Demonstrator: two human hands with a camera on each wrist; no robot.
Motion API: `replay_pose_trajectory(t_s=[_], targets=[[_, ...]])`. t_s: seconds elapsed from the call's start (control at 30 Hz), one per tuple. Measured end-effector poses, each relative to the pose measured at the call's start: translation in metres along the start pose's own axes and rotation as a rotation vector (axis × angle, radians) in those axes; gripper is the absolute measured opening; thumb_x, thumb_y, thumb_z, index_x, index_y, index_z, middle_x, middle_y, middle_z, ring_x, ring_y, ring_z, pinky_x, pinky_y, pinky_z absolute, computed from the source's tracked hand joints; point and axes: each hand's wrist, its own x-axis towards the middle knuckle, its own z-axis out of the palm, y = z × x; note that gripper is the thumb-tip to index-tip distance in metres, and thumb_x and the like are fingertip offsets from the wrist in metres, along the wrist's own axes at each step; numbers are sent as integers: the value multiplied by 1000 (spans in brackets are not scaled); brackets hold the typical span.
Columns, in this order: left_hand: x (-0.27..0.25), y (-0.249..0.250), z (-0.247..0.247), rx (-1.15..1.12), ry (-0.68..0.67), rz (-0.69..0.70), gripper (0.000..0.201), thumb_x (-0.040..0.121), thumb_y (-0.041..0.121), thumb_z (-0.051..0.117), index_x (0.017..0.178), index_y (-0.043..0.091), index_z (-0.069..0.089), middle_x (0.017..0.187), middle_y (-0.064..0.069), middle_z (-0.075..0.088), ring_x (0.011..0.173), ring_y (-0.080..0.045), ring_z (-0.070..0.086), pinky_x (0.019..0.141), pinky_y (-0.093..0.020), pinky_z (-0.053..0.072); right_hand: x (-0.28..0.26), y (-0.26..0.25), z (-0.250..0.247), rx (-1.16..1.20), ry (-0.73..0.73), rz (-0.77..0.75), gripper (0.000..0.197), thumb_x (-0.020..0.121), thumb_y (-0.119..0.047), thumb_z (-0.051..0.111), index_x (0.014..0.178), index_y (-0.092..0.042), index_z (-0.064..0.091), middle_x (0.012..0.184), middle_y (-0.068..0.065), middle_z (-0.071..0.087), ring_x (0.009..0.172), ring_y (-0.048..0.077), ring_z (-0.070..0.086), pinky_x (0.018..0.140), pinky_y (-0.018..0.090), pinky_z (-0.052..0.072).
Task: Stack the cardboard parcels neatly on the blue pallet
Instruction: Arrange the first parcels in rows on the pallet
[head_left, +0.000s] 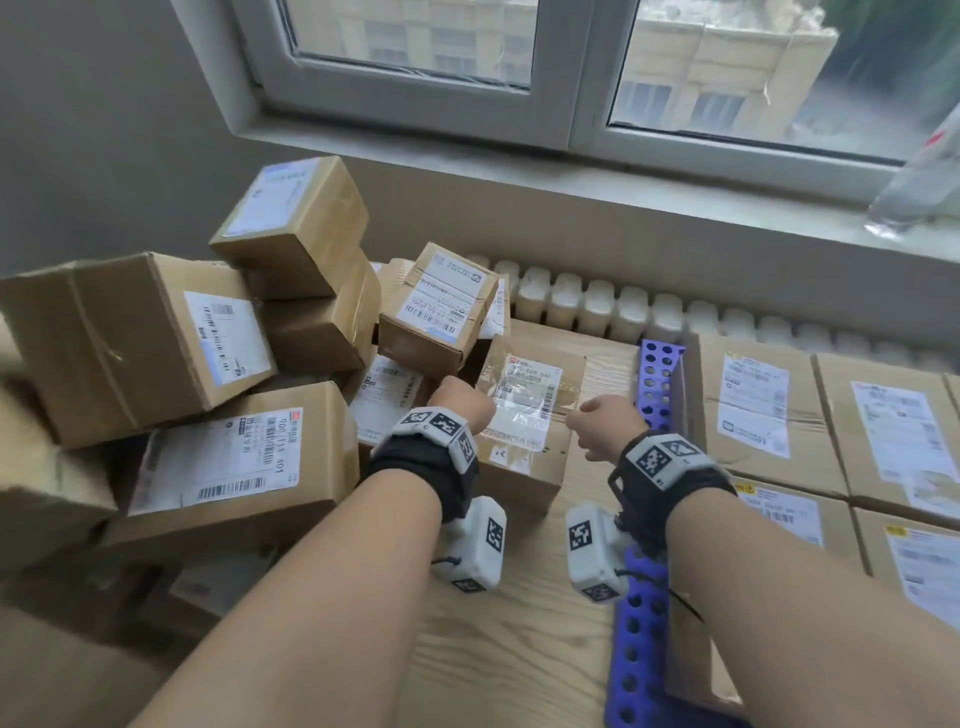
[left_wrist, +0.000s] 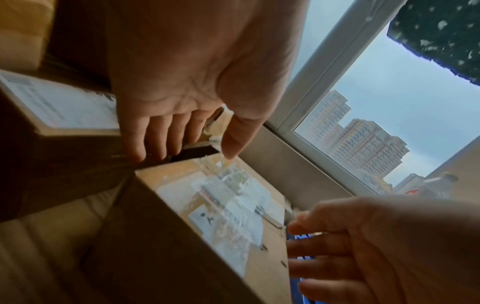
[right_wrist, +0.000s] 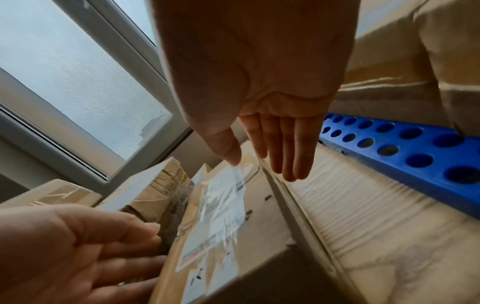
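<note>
- Blue pallet (head_left: 655, 382): we see its perforated rim to our right, already carrying a flat layer of labelled parcels (head_left: 753, 410); a jumbled heap of parcels (head_left: 130, 343) lies to our left.
- Target parcel (head_left: 524, 415): it sits on the wooden surface (head_left: 519, 649) between heap and pallet, directly ahead of and between our hands, its long axis running away from us. Brown cardboard, a white label under crinkled clear tape on top.
- Left hand (head_left: 462, 410): fingers straight and spread at the parcel's left edge, holding nothing; contact cannot be confirmed.
- Right hand (head_left: 602, 431): likewise flat and empty beside the right face, on the pallet side. Both hands look equally near, so we judge a two-handed squeeze and lift rightward comes next.
</note>
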Motion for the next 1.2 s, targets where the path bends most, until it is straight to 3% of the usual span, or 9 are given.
replay_pose_trajectory(t_s=[0.13, 0.2, 0.33, 0.43, 0.53, 0.63, 0.8, 1.03, 1.2], targets=[[18, -4, 13, 92, -106, 11, 38, 95, 13, 50, 129, -5, 53, 127, -18, 59, 113, -31, 58, 82, -31, 45, 12, 1, 12, 45, -56, 79, 22, 90, -14, 53, 99, 1, 66, 96, 17, 67, 100, 35, 67, 90, 49, 55], [22, -4, 16, 96, -104, 25, 36, 95, 13, 51, 125, -5, 57, 128, -19, 60, 118, -33, 57, 89, -34, 46, 17, 4, 17, 92, -77, 111, 15, 91, -10, 53, 99, -3, 63, 94, 14, 66, 95, 31, 66, 91, 48, 55], [22, -2, 13, 11, -176, -79, 43, 94, 20, 55, 132, -1, 49, 129, -13, 55, 117, -26, 56, 81, -28, 42, 23, 10, 19, 189, -102, 191, 8, 86, -11, 58, 86, -4, 63, 89, 12, 64, 88, 30, 65, 87, 48, 57], [20, -7, 17, -142, -261, -160, 55, 81, 37, 69, 126, 9, 57, 122, -8, 63, 110, -26, 61, 88, -32, 50, 23, 18, 11, 177, -143, 234, 41, 87, -32, 65, 117, -4, 61, 113, 13, 63, 101, 30, 63, 88, 50, 56], [11, -9, 22, -255, -254, -191, 40, 84, 35, 70, 115, 12, 59, 111, -4, 64, 95, -20, 62, 68, -30, 46, 21, 29, -1, 140, -175, 267, 65, 83, -46, 67, 134, -9, 51, 129, 13, 57, 110, 32, 59, 91, 50, 55], [0, -10, 26, -215, -205, -138, 49, 81, 33, 73, 120, 9, 56, 113, -4, 62, 95, -18, 58, 66, -29, 42, 15, 35, -12, 133, -191, 237, 69, 80, -47, 68, 136, -11, 51, 127, 12, 59, 108, 31, 61, 89, 50, 56], [-24, -6, 26, -356, -151, -86, 81, 59, 43, 83, 126, 17, 47, 114, -4, 61, 98, -18, 62, 88, -39, 56, -8, 35, -32, 157, -185, 159, 65, 82, -47, 67, 133, -9, 52, 124, 12, 60, 106, 31, 62, 86, 50, 57], [-68, 11, 24, -486, -114, 7, 86, 35, 57, 83, 107, 27, 46, 115, -5, 62, 101, -23, 65, 89, -44, 56, -43, 38, -72, 200, -124, 29, 60, 84, -45, 67, 130, -8, 54, 127, 8, 56, 114, 28, 56, 98, 49, 50], [-112, 33, 23, -585, -91, 98, 86, 39, 50, 81, 111, 21, 44, 115, -10, 63, 99, -23, 66, 75, -36, 56, -70, 47, -105, 329, -100, -37, 38, 91, -36, 65, 117, -10, 58, 118, 9, 59, 106, 26, 59, 80, 43, 58]])
